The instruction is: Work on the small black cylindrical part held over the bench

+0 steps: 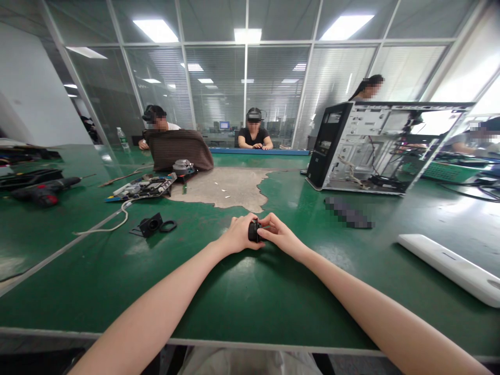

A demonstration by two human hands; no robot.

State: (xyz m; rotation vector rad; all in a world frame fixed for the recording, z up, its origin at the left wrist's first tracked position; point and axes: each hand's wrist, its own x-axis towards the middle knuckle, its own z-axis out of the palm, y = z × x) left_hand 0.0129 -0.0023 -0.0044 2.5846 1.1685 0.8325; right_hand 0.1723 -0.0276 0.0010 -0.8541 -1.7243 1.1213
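A small black cylindrical part [253, 231] is held between my two hands, just above the green table [234, 302]. My left hand [239, 234] wraps round its left side. The fingers of my right hand [273, 229] pinch its right side. To the left of my hands lie a black square part with a round opening [150, 225] and a black ring [168, 226], close together on the table.
An open computer case [351, 151] stands at the back right, near a pixelated dark object [347, 212]. A long white object [449, 265] lies right. Circuit boards [142, 187] and a power drill [45, 191] lie left. Several people sit beyond.
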